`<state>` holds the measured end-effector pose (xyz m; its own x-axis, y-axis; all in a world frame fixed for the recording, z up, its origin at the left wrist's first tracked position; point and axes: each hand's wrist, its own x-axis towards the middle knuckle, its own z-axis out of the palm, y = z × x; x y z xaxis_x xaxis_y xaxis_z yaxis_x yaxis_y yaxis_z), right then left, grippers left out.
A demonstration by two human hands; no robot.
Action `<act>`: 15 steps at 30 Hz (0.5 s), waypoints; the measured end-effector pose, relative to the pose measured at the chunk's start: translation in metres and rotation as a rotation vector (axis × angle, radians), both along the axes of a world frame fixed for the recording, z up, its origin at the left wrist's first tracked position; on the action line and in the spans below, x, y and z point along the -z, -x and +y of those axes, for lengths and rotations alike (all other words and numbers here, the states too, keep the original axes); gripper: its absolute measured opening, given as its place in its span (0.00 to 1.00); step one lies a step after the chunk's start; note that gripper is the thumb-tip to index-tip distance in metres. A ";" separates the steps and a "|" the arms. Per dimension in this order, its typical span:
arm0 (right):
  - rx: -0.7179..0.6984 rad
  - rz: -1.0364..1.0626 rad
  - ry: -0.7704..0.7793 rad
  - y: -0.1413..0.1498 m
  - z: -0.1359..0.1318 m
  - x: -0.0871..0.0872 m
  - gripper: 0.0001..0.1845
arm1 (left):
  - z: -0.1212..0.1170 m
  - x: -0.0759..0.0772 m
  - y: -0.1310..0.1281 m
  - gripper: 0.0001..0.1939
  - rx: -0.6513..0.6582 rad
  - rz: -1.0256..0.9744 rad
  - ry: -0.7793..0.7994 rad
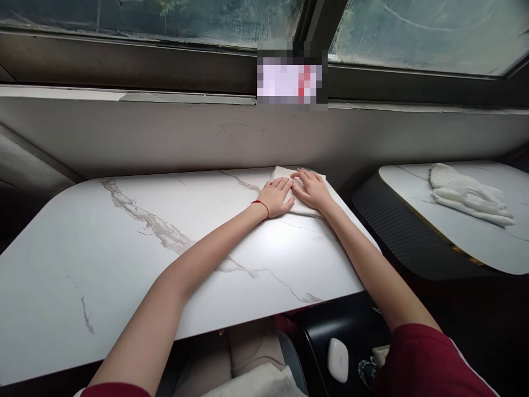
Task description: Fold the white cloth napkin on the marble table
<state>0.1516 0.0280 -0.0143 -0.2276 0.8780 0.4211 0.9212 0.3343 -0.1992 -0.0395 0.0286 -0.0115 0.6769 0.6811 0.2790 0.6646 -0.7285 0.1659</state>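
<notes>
A folded white cloth (306,206) lies flat at the far right corner of a white marble-patterned table (136,275). My left hand (276,197), with a red string bracelet at its wrist, rests on the cloth's left part, fingers stretched out. Beside it, my right hand (311,190) presses flat on the same cloth with its fingers slightly spread. The two hands nearly meet at the fingertips and thumb. Neither hand wraps around anything.
To the right stands a second marble-patterned table (413,190) with a crumpled white cloth (469,196) on it. A wall (173,135) and windows (165,22) rise behind. Below the near edge are a black seat (322,325) and a white rounded case (338,360).
</notes>
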 end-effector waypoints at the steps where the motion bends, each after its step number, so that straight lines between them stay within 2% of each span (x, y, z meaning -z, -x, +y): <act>1: 0.009 0.000 -0.007 0.000 0.001 0.000 0.22 | 0.002 -0.001 0.000 0.30 0.008 0.003 0.005; 15: -0.001 -0.022 0.002 -0.002 -0.003 -0.005 0.21 | 0.003 -0.006 -0.001 0.30 0.013 -0.002 0.035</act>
<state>0.1533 0.0255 -0.0093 -0.2373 0.8789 0.4138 0.9252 0.3344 -0.1794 -0.0382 0.0318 -0.0059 0.6852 0.6818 0.2561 0.6548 -0.7307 0.1931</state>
